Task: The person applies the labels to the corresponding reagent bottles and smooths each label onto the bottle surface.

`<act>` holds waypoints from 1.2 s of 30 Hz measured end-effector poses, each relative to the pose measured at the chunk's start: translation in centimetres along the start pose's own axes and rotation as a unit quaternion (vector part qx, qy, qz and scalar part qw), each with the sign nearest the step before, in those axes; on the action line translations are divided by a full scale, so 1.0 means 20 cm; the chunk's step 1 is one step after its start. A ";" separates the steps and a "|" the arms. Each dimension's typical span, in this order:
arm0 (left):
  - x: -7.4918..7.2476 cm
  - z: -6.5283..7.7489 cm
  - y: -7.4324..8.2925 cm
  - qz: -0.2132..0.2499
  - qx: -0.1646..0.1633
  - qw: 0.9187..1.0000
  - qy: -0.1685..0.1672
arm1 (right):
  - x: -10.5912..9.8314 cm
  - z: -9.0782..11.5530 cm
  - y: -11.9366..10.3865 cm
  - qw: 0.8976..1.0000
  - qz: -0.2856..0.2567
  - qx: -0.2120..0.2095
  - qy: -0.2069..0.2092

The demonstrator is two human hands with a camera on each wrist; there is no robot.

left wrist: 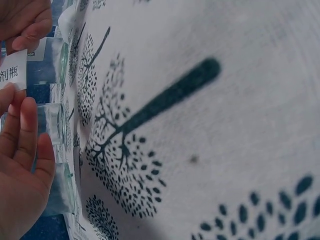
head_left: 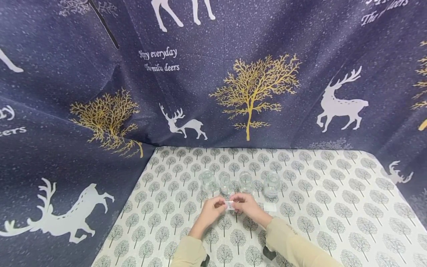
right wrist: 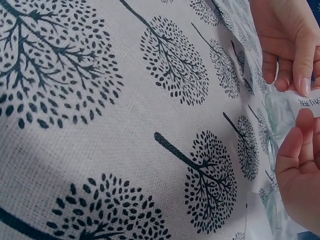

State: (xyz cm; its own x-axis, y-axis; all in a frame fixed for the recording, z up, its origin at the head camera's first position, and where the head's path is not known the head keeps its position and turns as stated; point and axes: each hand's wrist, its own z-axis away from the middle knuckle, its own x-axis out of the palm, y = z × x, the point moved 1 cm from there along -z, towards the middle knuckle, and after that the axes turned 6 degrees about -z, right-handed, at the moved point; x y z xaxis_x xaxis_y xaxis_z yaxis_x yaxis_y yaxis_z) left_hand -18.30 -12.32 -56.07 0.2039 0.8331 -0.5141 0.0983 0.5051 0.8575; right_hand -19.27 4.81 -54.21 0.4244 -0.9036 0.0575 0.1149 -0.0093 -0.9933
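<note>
A small white paper label point(head_left: 229, 205) with printed Chinese characters is held up between both hands. My left hand point(head_left: 213, 209) pinches one end with thumb and fingertips. The other end is pinched by my right hand point(head_left: 245, 205). Printing on the label point(left wrist: 17, 70) faces toward me in the left wrist view. Just beyond the hands, several clear glass jars stand in a row: a jar at the left point(head_left: 208, 180), a small one point(head_left: 225, 184), another behind the right hand point(head_left: 246, 180) and one at the right point(head_left: 271, 184).
A white paper strip point(head_left: 270, 207) lies on the table to the right of my right hand. The tablecloth point(head_left: 327, 207) is white with printed trees. A dark blue curtain point(head_left: 283, 122) with deer and trees hangs behind the table and along its left side.
</note>
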 end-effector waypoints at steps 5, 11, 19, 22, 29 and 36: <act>0.00 0.01 0.02 0.006 0.007 1.000 -0.002 | 0.00 0.00 0.01 1.000 -0.008 0.011 0.013; 0.00 0.01 0.05 0.024 -0.007 1.000 -0.010 | 0.00 0.01 0.01 1.000 0.006 0.018 0.020; -0.04 0.01 0.13 0.075 -0.031 0.996 -0.027 | -0.01 0.01 0.01 1.000 0.026 0.001 -0.006; -0.06 0.02 0.17 0.100 -0.038 0.993 -0.041 | -0.01 0.01 0.01 0.999 0.035 0.000 -0.010; -0.02 0.00 0.10 0.194 -0.073 0.976 -0.068 | -0.01 0.01 0.01 0.999 0.052 0.001 -0.011; -0.01 0.00 0.06 0.221 -0.076 0.968 -0.089 | 0.01 0.06 -0.10 0.998 0.058 -0.007 -0.017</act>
State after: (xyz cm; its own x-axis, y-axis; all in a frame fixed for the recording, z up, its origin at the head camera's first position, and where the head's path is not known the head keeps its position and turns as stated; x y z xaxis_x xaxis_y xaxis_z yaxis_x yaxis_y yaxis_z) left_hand -18.25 -11.95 -54.92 0.3594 0.9303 -0.0734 -0.1786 0.1458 0.9731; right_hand -18.35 5.17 -52.09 0.4647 -0.8838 -0.0545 0.0509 0.0881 -0.9948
